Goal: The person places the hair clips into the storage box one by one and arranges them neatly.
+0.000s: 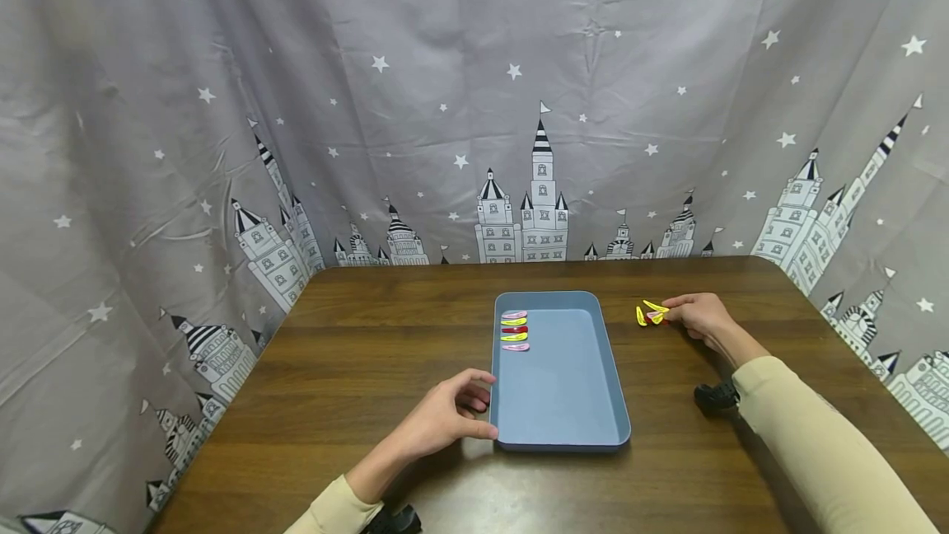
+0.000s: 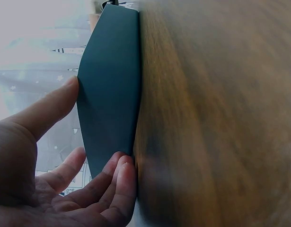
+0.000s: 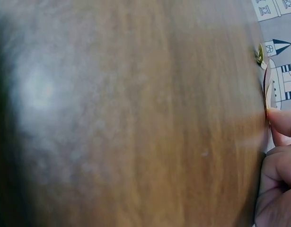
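A blue-grey tray lies on the table. Along its upper left side several snap hair clips, pink, yellow and red, form a column. My left hand rests at the tray's left side; in the left wrist view its thumb meets the rim and the bent fingers touch the outer wall. To the right of the tray, my right hand pinches a hair clip, seemingly yellow, at a small loose pile. Another yellow clip lies at the pile's left; red and pink ones are partly hidden.
The brown wooden table reaches back to a grey curtain printed with castles and stars. A black wrist strap sits under the right forearm.
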### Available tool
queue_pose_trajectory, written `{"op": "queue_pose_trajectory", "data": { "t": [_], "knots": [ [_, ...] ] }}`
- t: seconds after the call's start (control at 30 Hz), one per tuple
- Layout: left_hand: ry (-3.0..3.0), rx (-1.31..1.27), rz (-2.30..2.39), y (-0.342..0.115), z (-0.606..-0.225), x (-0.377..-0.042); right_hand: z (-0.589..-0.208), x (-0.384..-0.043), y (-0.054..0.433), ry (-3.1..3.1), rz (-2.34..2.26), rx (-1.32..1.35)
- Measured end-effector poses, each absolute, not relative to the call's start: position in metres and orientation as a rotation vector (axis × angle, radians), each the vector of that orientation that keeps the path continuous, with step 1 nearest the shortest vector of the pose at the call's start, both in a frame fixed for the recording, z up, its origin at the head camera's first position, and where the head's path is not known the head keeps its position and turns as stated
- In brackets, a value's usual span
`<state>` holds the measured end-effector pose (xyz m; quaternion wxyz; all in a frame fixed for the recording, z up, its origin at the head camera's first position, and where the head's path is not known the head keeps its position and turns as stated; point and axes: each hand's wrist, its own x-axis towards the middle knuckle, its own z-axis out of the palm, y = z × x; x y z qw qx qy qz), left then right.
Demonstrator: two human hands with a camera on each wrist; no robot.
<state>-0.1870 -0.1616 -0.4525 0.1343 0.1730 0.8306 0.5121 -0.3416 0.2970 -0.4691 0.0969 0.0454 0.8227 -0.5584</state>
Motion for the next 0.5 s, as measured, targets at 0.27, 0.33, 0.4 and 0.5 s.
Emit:
{"op": "queue_pose_trajectory", "data": {
  "t": [0.27, 0.33, 0.4, 0.5],
  "knots": [
    [2.413, 0.501, 1.485, -0.1618, -0.4538, -0.1876, -0.4715, -0.3439, 0.2966, 2.456, -1.66, 0.164],
    [2.412, 0.502, 1.485, -0.1617, -0.4541, -0.1876, -0.4715, -0.3436, 0.2961, 2.464, -1.658, 0.171],
    [2.411, 0.504, 1.486, -0.1616, -0.4543, -0.1875, -0.4714, -0.3431, 0.2956, 2.476, -1.65, 0.174],
    [2.41, 0.505, 1.487, -0.1615, -0.4545, -0.1876, -0.4708, -0.342, 0.2944, 2.494, -1.635, 0.182]
  ]
}}
